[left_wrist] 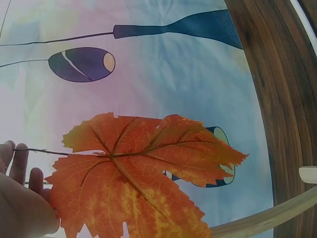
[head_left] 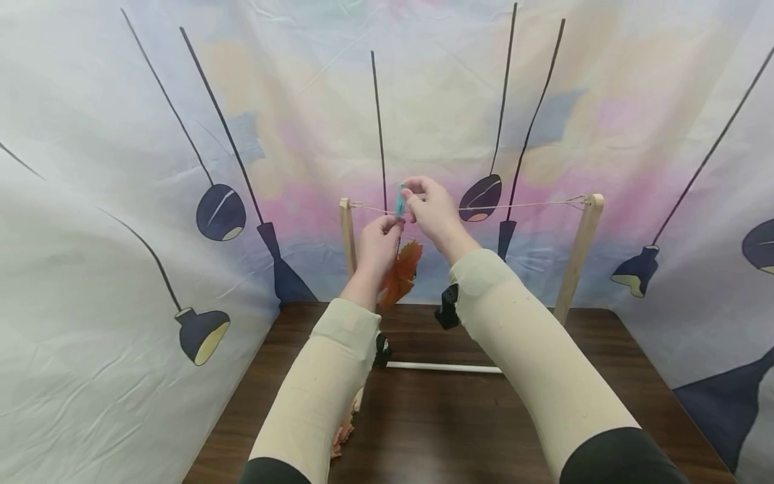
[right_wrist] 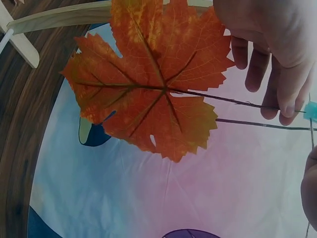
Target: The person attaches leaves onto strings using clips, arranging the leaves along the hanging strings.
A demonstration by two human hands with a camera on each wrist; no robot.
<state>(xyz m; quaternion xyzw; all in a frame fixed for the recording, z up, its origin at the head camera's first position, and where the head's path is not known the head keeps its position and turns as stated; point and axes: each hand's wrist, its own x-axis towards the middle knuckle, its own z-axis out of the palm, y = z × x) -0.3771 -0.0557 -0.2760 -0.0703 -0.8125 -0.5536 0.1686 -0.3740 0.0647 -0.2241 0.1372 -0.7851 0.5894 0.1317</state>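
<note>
An orange artificial leaf [head_left: 399, 277] hangs by its thin dark stem below the stretched string [head_left: 526, 204]. Thumb and fingertips of my left hand [head_left: 377, 245] pinch that stem just under the string. Above it, my right hand [head_left: 437, 210] pinches a teal clothespin [head_left: 400, 200], which stands upright at the string. In the right wrist view the stem's end meets the teal clothespin [right_wrist: 311, 111], partly cut off by the frame edge. The leaf [left_wrist: 133, 163] spreads wide in the left wrist view, its veined face towards the camera.
Two wooden posts, left [head_left: 347, 235] and right [head_left: 580, 259], carry the string. A white rod [head_left: 444, 368] runs low between them over the dark wooden table [head_left: 441, 423]. More orange-brown leaves [head_left: 343, 430] lie beside my left forearm. A printed cloth [head_left: 423, 121] hangs behind.
</note>
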